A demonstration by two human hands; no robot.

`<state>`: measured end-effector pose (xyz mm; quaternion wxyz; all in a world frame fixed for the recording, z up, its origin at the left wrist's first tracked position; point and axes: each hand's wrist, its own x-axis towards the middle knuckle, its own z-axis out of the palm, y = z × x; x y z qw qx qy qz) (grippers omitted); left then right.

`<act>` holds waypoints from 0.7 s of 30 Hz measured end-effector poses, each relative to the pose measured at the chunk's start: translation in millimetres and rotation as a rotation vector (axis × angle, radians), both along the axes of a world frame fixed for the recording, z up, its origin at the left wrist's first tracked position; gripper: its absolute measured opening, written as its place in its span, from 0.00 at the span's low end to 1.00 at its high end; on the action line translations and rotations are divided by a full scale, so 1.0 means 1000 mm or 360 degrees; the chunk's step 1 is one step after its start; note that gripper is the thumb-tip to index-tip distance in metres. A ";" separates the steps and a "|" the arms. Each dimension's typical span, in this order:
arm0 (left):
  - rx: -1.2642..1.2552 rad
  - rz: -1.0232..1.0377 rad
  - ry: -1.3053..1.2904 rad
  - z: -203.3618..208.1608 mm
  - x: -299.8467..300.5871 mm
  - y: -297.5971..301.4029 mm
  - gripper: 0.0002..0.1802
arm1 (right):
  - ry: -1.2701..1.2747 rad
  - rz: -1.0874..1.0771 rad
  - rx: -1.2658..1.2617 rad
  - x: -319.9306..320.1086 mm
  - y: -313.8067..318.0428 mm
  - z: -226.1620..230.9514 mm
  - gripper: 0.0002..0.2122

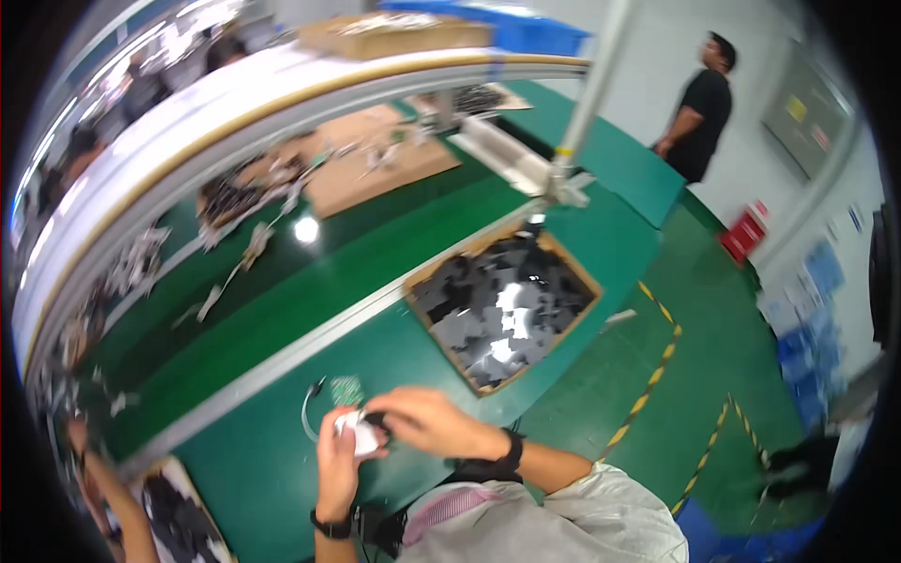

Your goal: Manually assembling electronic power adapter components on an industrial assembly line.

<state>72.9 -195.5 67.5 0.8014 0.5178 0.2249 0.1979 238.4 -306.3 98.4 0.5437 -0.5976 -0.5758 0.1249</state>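
My left hand is closed around a small white plastic-looking piece, held above the green table. From the right, my right hand reaches over it, thumb and fingers pinched on a small black piece at the white piece's edge. Blur hides the exact shape of both. Just beyond my hands lies a green circuit board. Beside it, a thin white cable with a black end curves on the table.
A shallow cardboard box of black and grey flat pieces stands at the right. Ahead runs a green belt behind a metal rail. Another person's arm and a box of dark pieces are at lower left.
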 end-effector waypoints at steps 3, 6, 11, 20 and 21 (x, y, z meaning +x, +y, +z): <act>-0.0165 -0.0067 -0.0148 -0.009 0.011 0.006 0.31 | 0.0227 -0.0203 -0.0146 0.001 0.003 0.015 0.08; -0.0239 -0.0127 -0.0257 0.000 0.019 0.005 0.30 | 0.0160 -0.0170 -0.0091 0.000 0.002 0.013 0.08; -0.0243 -0.0147 -0.0227 -0.009 0.006 0.009 0.32 | -0.0182 0.0081 -0.0181 -0.014 0.020 0.012 0.10; 0.0081 -0.0131 -0.0159 -0.009 0.001 0.002 0.21 | -0.0319 0.0127 -0.0206 -0.013 0.018 0.019 0.13; 0.0079 -0.0132 -0.0156 -0.008 -0.001 0.002 0.21 | -0.0376 0.0135 -0.0228 -0.009 0.018 0.023 0.14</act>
